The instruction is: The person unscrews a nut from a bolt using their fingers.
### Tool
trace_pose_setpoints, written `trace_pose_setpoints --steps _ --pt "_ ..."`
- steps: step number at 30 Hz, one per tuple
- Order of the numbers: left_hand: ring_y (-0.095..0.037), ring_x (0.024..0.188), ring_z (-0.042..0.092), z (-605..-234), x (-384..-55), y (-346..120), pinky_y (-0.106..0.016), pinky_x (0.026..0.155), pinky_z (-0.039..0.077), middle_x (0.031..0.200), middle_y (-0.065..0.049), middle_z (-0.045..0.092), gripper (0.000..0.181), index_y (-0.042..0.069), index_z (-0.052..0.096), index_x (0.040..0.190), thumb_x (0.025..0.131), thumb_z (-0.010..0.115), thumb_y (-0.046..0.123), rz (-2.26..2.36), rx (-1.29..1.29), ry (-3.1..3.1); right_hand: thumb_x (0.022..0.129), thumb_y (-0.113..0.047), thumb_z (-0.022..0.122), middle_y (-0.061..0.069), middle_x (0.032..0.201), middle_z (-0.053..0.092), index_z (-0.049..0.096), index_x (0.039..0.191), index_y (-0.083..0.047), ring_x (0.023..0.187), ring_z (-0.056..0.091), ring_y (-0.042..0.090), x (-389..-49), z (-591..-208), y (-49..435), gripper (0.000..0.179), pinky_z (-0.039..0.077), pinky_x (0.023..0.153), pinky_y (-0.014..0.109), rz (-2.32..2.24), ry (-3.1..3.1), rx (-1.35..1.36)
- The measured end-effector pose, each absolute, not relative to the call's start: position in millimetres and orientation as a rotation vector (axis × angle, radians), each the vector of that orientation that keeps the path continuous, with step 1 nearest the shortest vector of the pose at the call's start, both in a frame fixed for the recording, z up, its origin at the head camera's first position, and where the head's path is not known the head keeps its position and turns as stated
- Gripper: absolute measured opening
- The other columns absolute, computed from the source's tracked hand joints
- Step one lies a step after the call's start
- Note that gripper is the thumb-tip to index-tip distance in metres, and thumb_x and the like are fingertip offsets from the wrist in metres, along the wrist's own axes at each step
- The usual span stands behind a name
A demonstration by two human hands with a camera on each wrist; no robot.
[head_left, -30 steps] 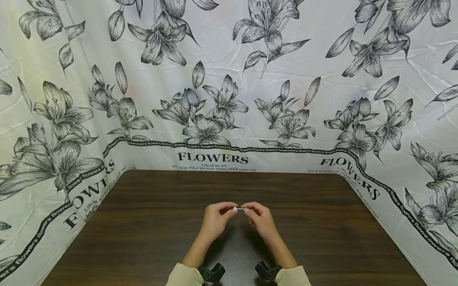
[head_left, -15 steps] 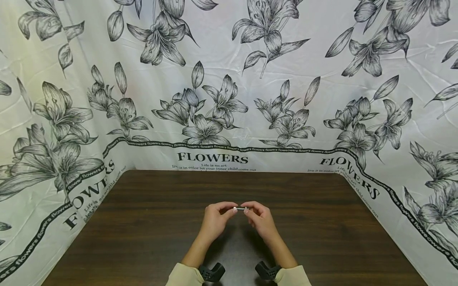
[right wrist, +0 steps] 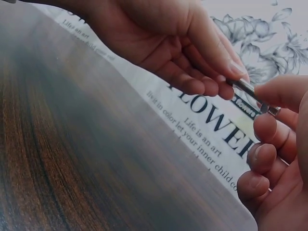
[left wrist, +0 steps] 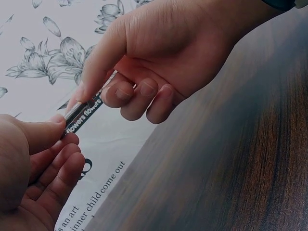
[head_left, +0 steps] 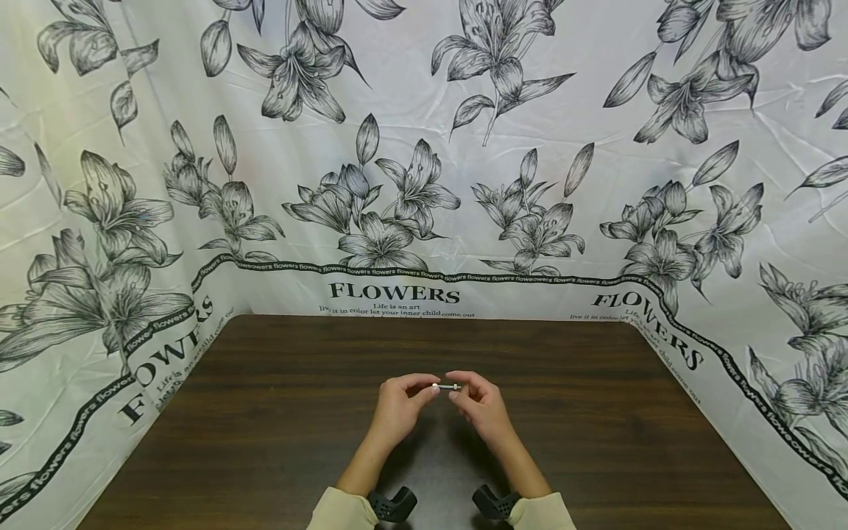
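A slim metal bolt (head_left: 446, 386) lies level between both hands above the table, its threads visible in the left wrist view. My left hand (head_left: 395, 408) pinches the left end of the bolt between thumb and forefinger, hiding that end. A small nut (head_left: 456, 386) sits on the shaft near the right end. Around this nut my right hand (head_left: 486, 412) curls its thumb and forefinger, spread slightly, forefinger above and thumb below in the head view. The right wrist view shows the right thumb (right wrist: 274, 91) along the bolt and the forefinger tip close under the nut.
The hands are over the middle of a dark wood-grain table (head_left: 278, 412). A white cloth (head_left: 530, 147) printed with black flowers and lettering hangs behind it and along both sides. Black bands (head_left: 394, 505) are on both wrists, beside pale sleeves.
The right forefinger and thumb have spread a little and shifted, showing more of the nut and the bolt's right end. The left hand holds the bolt in the same place.
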State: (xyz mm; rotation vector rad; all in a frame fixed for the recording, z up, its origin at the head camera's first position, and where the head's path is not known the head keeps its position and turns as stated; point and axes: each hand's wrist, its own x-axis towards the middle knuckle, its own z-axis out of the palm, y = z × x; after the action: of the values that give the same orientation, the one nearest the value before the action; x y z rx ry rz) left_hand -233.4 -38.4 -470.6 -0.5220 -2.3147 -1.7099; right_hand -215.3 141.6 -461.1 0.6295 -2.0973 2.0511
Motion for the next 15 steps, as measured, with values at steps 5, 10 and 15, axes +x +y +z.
trace_pose_setpoints --steps 5,10,15 --pt "-0.012 0.071 0.064 -470.2 -233.3 -38.7 -0.027 0.064 0.053 0.083 0.004 0.07 0.009 0.011 0.076 0.096 0.087 0.074 0.012 -1.706 -0.524 -2.32 0.091 0.005 0.062 0.014 0.06 0.045 0.061 0.113 0.014 0.05 0.043 0.007 -215.0 -460.8 141.4 0.024 0.038 0.048 0.019 2.051 -2.131 0.602" --pt "-0.012 0.071 0.064 -471.0 -233.8 -38.8 -0.027 0.063 0.053 0.083 0.003 0.07 0.01 0.011 0.076 0.096 0.086 0.074 0.013 -1.71 -0.528 -2.328 0.094 -0.001 0.06 0.008 0.061 0.048 0.064 0.11 0.01 0.05 0.044 0.009 -214.9 -460.5 140.8 0.02 0.039 0.048 0.02 2.051 -2.181 0.509" --pt "-0.012 0.071 0.064 -472.0 -234.7 -38.2 -0.026 0.063 0.053 0.083 0.002 0.07 0.011 0.005 0.075 0.097 0.086 0.074 0.008 -1.734 -0.534 -2.315 0.097 -0.008 0.058 0.006 0.059 0.049 0.067 0.101 0.008 0.05 0.044 0.01 -215.1 -460.5 139.9 0.018 0.038 0.046 0.02 2.07 -2.206 0.374"
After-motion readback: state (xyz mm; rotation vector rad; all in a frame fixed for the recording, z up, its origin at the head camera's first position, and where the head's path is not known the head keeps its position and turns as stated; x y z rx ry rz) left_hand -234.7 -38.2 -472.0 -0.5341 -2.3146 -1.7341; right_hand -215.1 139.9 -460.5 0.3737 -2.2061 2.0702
